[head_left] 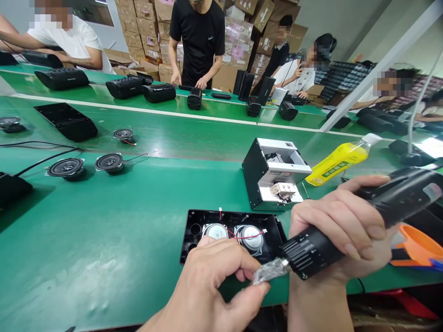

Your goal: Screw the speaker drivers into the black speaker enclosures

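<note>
My right hand (342,226) is wrapped round a black electric screwdriver (311,251), whose tip points left. Clear plastic wrap or tape covers the bit end (272,270). The thumb and fingers of my left hand (221,276) pinch that wrapped tip. Behind my left hand lies a black speaker housing (192,221), its lower part hidden by the hand. Two round speaker drivers (251,237) sit inside it, with thin red wires ending in white plugs.
A white and black screw feeder (256,180) stands behind the housing, beside a yellow drink bottle (339,161). Loose speaker drivers (110,162) and a black casing (67,120) lie at left. An orange tray (420,244) is at right. Co-workers (197,41) stand and sit across the bench.
</note>
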`<action>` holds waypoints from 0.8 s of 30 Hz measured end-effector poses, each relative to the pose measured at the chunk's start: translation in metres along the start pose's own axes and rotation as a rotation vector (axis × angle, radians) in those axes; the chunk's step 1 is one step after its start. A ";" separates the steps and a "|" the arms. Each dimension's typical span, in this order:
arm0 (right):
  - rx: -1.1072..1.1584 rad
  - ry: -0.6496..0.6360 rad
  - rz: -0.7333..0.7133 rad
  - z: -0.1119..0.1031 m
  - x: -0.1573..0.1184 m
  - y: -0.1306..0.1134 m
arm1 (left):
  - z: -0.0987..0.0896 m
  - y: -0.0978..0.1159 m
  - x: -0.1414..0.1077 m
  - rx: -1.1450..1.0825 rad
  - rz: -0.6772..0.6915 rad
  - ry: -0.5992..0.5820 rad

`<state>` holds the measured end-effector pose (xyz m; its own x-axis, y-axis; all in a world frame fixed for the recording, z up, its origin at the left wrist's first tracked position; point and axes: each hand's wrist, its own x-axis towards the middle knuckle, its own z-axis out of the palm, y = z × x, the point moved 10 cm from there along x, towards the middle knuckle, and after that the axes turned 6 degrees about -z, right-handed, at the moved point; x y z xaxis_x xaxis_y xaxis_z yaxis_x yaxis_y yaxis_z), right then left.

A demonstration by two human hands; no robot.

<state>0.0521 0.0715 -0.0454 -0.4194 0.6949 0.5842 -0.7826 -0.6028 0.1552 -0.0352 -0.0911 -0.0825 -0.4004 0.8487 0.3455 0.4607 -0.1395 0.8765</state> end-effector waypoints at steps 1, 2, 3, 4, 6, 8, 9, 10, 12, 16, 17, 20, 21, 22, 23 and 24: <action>-0.009 -0.011 0.005 0.000 0.000 -0.001 | 0.001 0.000 -0.001 0.004 0.012 0.000; -0.025 -0.024 0.011 0.000 0.000 -0.001 | 0.002 0.000 -0.001 0.011 0.032 -0.003; -0.045 -0.041 0.015 0.001 0.000 -0.002 | 0.002 0.001 -0.002 0.020 0.064 0.010; -0.070 -0.054 0.014 0.001 -0.001 -0.004 | 0.001 0.004 -0.003 0.036 0.110 0.039; -0.165 -0.062 -0.002 0.002 -0.002 -0.007 | -0.004 0.013 -0.006 0.105 0.229 0.132; -0.326 -0.033 -0.044 0.002 -0.003 -0.012 | -0.006 0.024 -0.010 0.233 0.340 0.204; -0.418 -0.007 -0.069 0.002 -0.004 -0.015 | -0.005 0.029 -0.012 0.307 0.381 0.214; -0.500 0.018 -0.090 0.002 -0.004 -0.017 | -0.003 0.033 -0.012 0.375 0.413 0.204; -0.593 0.057 -0.122 0.004 -0.005 -0.020 | 0.000 0.039 -0.014 0.467 0.458 0.188; -0.615 0.104 -0.114 0.002 -0.007 -0.015 | 0.004 0.042 -0.016 0.549 0.486 0.195; -0.613 0.124 -0.109 0.000 -0.008 -0.014 | 0.004 0.042 -0.017 0.553 0.492 0.205; -0.604 0.154 -0.084 -0.005 -0.010 -0.012 | 0.007 0.039 -0.015 0.538 0.493 0.199; -0.617 0.151 -0.080 -0.005 -0.009 -0.014 | 0.006 0.037 -0.013 0.526 0.479 0.174; -0.648 0.122 -0.069 -0.001 -0.006 -0.017 | 0.006 0.033 -0.010 0.520 0.448 0.128; -0.700 0.092 -0.065 0.003 -0.002 -0.022 | 0.004 0.028 -0.008 0.524 0.403 0.071; -0.771 0.080 -0.090 0.009 0.004 -0.033 | 0.001 0.022 -0.005 0.536 0.356 0.022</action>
<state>0.0801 0.0904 -0.0415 -0.3485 0.7721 0.5314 -0.9016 -0.1210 -0.4154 -0.0222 -0.0982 -0.0655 -0.1633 0.7858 0.5965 0.8981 -0.1319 0.4195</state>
